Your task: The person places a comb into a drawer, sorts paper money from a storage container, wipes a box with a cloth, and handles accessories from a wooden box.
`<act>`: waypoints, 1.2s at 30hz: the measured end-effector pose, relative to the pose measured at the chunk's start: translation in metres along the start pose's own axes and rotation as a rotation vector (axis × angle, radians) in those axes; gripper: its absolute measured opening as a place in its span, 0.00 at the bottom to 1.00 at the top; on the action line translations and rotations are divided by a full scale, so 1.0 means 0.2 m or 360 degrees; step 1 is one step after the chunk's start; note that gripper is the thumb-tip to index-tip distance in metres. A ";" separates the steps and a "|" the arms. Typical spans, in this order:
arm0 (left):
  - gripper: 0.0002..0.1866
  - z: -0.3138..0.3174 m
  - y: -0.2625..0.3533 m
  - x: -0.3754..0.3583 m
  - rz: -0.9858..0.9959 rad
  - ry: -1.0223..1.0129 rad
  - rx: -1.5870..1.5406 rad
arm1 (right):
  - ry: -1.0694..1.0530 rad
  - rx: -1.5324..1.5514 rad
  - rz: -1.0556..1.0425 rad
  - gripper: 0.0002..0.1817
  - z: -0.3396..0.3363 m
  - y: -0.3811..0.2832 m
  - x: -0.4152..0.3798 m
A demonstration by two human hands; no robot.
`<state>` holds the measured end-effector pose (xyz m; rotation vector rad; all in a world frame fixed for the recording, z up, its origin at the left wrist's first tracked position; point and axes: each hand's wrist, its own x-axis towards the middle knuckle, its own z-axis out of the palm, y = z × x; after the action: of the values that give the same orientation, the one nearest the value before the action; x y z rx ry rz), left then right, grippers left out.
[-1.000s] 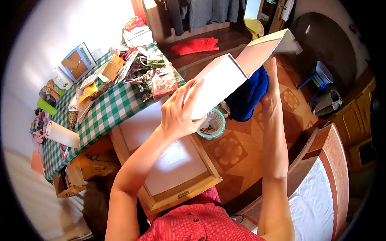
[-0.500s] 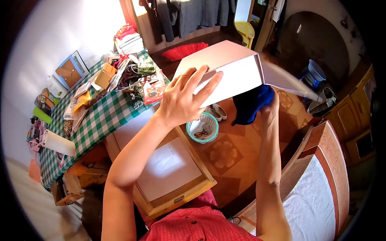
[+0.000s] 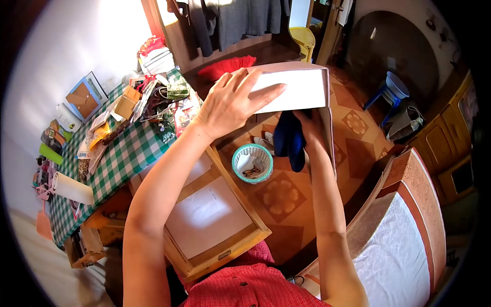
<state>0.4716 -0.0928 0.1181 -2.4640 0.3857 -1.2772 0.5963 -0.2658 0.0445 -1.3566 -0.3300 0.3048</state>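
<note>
A white box with a pale pink face is held up in front of me, its opening facing downward and its lid flap hanging along the right. My left hand grips its left end, fingers laid across the white side. Below the box, my right hand is closed on a soft dark blue cloth item, whose lower end dangles. The top of that cloth and part of my right hand are in shadow under the box.
An open wooden drawer holding white sheets lies below me. Left stands a cluttered table with a green checked cloth. A turquoise-rimmed basket and shoes are on the floor. Right are a bed and a blue stool.
The box has tilted and its lid flap has swung down from the right. My right hand has moved left with the blue cloth, under the box. My left hand keeps its hold.
</note>
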 end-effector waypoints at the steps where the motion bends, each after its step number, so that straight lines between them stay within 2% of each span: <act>1: 0.34 0.00 -0.01 0.00 0.0003 0.0003 0.0000 | -0.0069 -0.0058 -0.0099 0.32 -0.01 0.00 0.00; 2: 0.35 0.00 -0.02 0.00 0.0046 -0.0021 0.0163 | -0.0067 -0.0056 -0.0105 0.32 -0.04 0.00 -0.01; 4: 0.38 0.02 -0.05 -0.02 0.0088 -0.0023 0.0405 | -0.0471 -0.0077 0.0321 0.36 -0.07 -0.09 -0.09; 5: 0.38 0.03 -0.06 -0.03 0.0088 -0.0022 0.0407 | -0.0625 -0.0144 0.0343 0.42 -0.11 -0.10 -0.15; 7: 0.38 0.06 -0.08 -0.06 0.0162 0.0011 0.0611 | -0.0795 0.0214 -0.0007 0.47 -0.12 -0.07 -0.26; 8: 0.39 0.07 -0.08 -0.08 0.0184 -0.0038 0.0645 | -0.0915 0.0376 -0.0035 0.52 -0.16 0.01 -0.26; 9: 0.39 0.09 -0.07 -0.08 0.0182 -0.0035 0.0644 | -0.0914 0.0373 -0.0036 0.52 -0.14 -0.01 -0.28; 11: 0.39 0.12 -0.05 -0.08 0.0253 0.0046 0.0680 | -0.0743 0.1555 0.0547 0.48 -0.07 -0.06 -0.33; 12: 0.38 0.12 -0.02 -0.09 0.0244 -0.0057 0.0599 | -0.0626 0.1556 0.0600 0.41 -0.06 -0.05 -0.32; 13: 0.38 0.13 -0.01 -0.09 0.0246 -0.0057 0.0601 | -0.0628 0.1558 0.0599 0.41 -0.06 -0.03 -0.28; 15: 0.39 0.16 0.00 -0.10 0.0211 -0.0062 0.0727 | -0.0261 0.1152 0.0541 0.35 -0.07 0.00 -0.21; 16: 0.38 0.15 0.00 -0.11 0.0194 -0.0047 0.0786 | -0.0217 0.1086 0.0493 0.31 -0.06 -0.03 -0.21; 17: 0.38 0.18 0.00 -0.13 0.0193 -0.0045 0.0787 | -0.0218 0.1085 0.0491 0.31 -0.06 0.00 -0.18; 19: 0.36 0.24 0.00 -0.18 0.0432 0.0169 0.0836 | -0.0042 0.0671 0.0438 0.29 -0.07 0.15 -0.12; 20: 0.35 0.24 0.01 -0.20 0.0498 0.0077 0.0826 | -0.0269 0.0652 0.0404 0.24 -0.11 0.19 -0.09; 21: 0.33 0.19 0.02 -0.20 0.0468 0.0008 0.0666 | -0.0274 0.0654 0.0383 0.24 -0.10 0.16 -0.09; 23: 0.31 0.21 0.00 -0.25 0.0293 0.0088 0.0562 | -0.0183 0.0833 0.0198 0.21 -0.07 0.09 -0.15; 24: 0.30 0.19 0.01 -0.26 0.0317 0.0067 0.0672 | -0.0101 0.0761 0.0374 0.20 -0.06 0.06 -0.18; 25: 0.30 0.18 -0.01 -0.24 0.0353 0.0073 0.0798 | -0.0041 0.0755 0.0385 0.20 -0.05 0.16 -0.09; 26: 0.31 0.15 0.00 -0.24 0.0283 0.0093 0.0617 | -0.0169 0.0940 0.0420 0.19 -0.09 0.17 -0.11; 27: 0.33 0.15 -0.02 -0.22 0.0227 0.0287 0.0622 | -0.0313 0.1116 0.0461 0.18 -0.07 0.07 -0.17; 29: 0.37 0.12 -0.06 -0.23 -0.0429 0.0252 0.0511 | -0.0298 0.1073 0.0400 0.19 -0.11 0.17 -0.10; 30: 0.39 0.03 0.00 -0.14 -0.0952 0.0419 0.0087 | -0.0279 0.1052 0.0297 0.21 -0.10 0.19 -0.08; 31: 0.38 0.08 0.00 -0.18 -0.1199 0.0772 -0.0232 | -0.0282 0.1064 0.0282 0.21 -0.09 0.19 -0.07; 33: 0.40 0.04 -0.04 -0.24 -0.2191 0.0830 -0.2343 | -0.0205 0.1256 0.0392 0.18 -0.09 0.18 -0.08; 34: 0.48 0.02 -0.07 -0.27 -0.2003 0.0695 -0.2895 | -0.0309 0.1336 0.0485 0.18 -0.07 0.10 -0.14; 35: 0.48 0.03 -0.08 -0.28 -0.2005 0.0705 -0.2894 | -0.0314 0.1329 0.0487 0.18 -0.09 0.13 -0.13; 36: 0.39 0.01 -0.09 -0.25 -0.2102 0.0559 -0.2996 | -0.0280 0.1197 0.0377 0.19 -0.09 0.16 -0.11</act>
<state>0.4466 -0.0567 0.0872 -4.3650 -0.3737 -2.6097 0.5822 -0.2858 0.0093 -0.6247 -0.1678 0.6723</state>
